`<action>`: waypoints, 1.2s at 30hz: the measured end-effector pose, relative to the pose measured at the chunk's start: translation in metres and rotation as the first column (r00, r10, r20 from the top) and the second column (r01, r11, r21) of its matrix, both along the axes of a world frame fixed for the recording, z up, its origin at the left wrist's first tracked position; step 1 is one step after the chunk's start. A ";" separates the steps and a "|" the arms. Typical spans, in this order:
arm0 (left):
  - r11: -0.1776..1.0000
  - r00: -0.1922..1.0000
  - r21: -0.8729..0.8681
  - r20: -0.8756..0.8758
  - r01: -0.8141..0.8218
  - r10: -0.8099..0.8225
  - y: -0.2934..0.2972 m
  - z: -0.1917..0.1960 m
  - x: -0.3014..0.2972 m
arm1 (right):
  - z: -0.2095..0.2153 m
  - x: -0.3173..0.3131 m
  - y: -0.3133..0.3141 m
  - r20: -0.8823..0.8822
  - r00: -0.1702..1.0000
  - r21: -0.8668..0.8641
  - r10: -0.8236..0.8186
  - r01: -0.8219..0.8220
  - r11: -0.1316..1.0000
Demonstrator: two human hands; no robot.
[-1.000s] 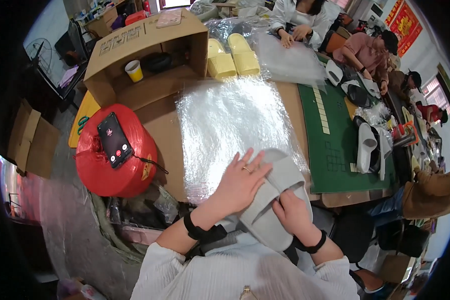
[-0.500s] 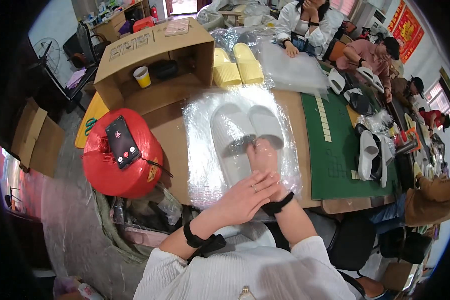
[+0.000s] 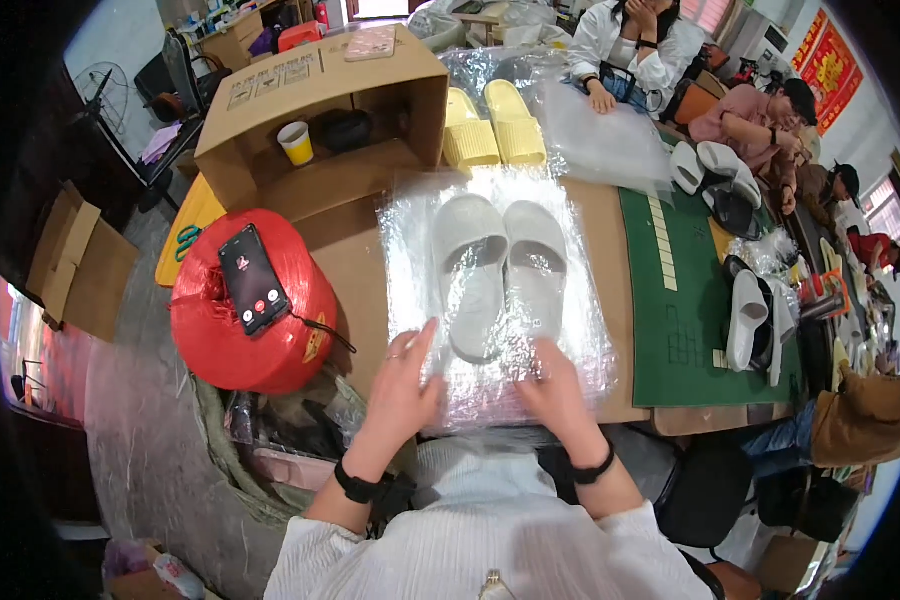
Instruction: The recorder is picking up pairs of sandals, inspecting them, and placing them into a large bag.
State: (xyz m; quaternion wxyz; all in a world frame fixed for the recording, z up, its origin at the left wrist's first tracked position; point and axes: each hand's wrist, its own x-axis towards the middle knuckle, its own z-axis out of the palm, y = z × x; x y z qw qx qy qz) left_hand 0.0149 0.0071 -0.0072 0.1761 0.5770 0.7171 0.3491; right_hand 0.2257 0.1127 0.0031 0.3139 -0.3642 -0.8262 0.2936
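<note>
A pair of grey slippers, the left one (image 3: 473, 285) and the right one (image 3: 536, 270), lies side by side with toes pointing away from me. They appear to be inside a clear plastic bag (image 3: 588, 345), whose film glints around and over them. My left hand (image 3: 402, 385) is at the bag's near left corner, index finger stretched out and thumb apart. Over the near right part of the bag is my right hand (image 3: 553, 390), its thumb and fingers apart, with fingertips slightly blurred near the right slipper's heel. I see no slipper in either hand.
Left stands a red twine roll (image 3: 255, 350) with a phone (image 3: 253, 280) on it. An open cardboard box (image 3: 320, 75) holding a cup (image 3: 295, 143) is behind. Yellow slippers (image 3: 518, 125) and plastic sheets (image 3: 605, 135) lie beyond; a green mat (image 3: 670, 340) is right. Other people sit far right.
My right hand has come back from inside the bag between the slippers. My left hand has left the right wrist and moved left. The slippers now lie closer together.
</note>
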 end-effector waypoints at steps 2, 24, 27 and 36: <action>0.998 0.994 -0.009 0.093 -0.055 0.056 -0.008 -0.003 -0.001 | 0.003 0.041 -0.021 -0.033 0.999 -0.060 0.005 -0.007 0.998; 1.000 0.879 0.005 0.477 0.026 -0.025 -0.026 -0.034 -0.033 | -0.031 0.121 0.025 0.048 0.989 -0.003 0.137 -0.137 0.991; 0.984 0.939 0.072 0.293 0.163 -0.177 -0.027 -0.020 -0.035 | -0.040 0.125 0.026 -0.030 0.997 -0.107 0.077 -0.080 0.991; 0.984 0.964 0.091 0.202 0.156 -0.171 -0.027 -0.015 -0.026 | -0.055 0.126 0.031 -0.320 0.890 -0.613 -0.324 0.067 0.788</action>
